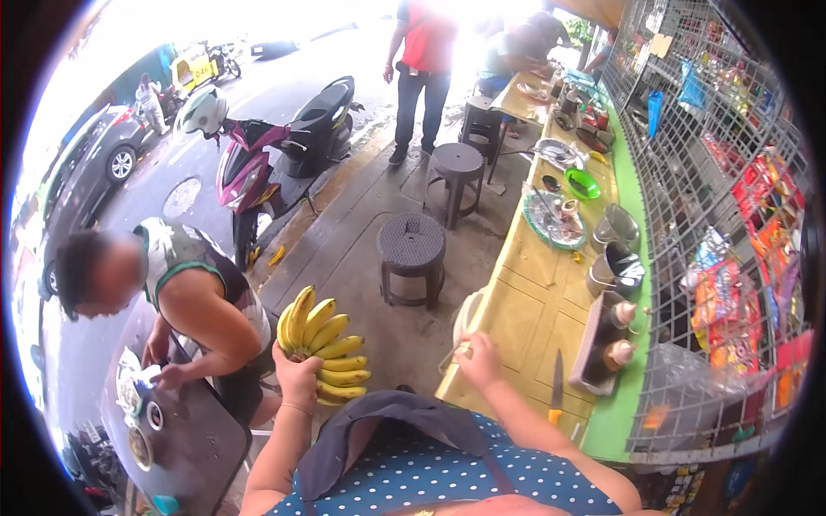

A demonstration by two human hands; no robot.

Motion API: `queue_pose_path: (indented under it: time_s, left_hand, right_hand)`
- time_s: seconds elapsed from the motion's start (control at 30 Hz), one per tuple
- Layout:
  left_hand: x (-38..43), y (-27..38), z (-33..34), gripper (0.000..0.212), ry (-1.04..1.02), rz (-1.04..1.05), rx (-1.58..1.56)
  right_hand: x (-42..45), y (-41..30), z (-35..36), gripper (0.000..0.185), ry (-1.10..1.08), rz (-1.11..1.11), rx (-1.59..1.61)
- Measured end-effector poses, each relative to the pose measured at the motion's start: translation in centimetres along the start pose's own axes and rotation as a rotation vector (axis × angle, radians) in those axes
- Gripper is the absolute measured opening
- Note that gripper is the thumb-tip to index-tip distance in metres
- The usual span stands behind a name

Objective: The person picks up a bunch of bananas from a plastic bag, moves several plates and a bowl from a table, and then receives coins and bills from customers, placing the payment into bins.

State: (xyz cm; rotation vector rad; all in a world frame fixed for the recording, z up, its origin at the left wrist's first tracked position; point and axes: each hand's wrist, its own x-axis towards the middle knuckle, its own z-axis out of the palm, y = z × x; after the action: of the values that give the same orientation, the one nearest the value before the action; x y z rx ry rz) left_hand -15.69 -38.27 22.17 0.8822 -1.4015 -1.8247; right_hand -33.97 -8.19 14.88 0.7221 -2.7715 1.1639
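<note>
A bunch of yellow bananas hangs from my left hand, which grips it by the crown, left of my body. My right hand is curled over the near left edge of the long wooden counter; whether it holds something small there cannot be told. On the counter to the right of that hand lies a knife with an orange handle, its blade pointing away from me. Beside the knife stands a pinkish plastic basket with capped sauce bottles.
Plastic stools stand along the pavement left of the counter. A person bends over a dark table at left; another person stands ahead. A plate with utensils and metal pitchers occupy the counter. Wire mesh runs along the right.
</note>
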Motion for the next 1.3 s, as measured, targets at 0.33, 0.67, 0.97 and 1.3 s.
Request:
queue_pose_path:
  time_s: [0.33, 0.67, 0.97, 1.3]
  left_hand:
    - [17.8, 0.0, 4.4, 0.075, -0.123, -0.142, 0.140]
    - [32.0, -3.2, 12.9, 0.071, -0.297, -0.189, 0.252]
    - [40.1, -2.9, 23.0, 0.073, -0.344, -0.154, 0.307]
    - [43.5, -4.0, 33.2, 0.074, -0.507, -0.241, 0.299]
  right_hand:
    - [13.5, 6.2, 5.2, 0.025, 0.110, 0.266, -0.633]
    - [14.2, 5.8, 4.1, 0.005, 0.274, 0.186, -0.528]
    - [14.7, 4.9, 4.9, 0.008, 0.223, 0.267, -0.524]
    - [15.2, 5.8, 4.2, 0.009, 0.299, 0.228, -0.620]
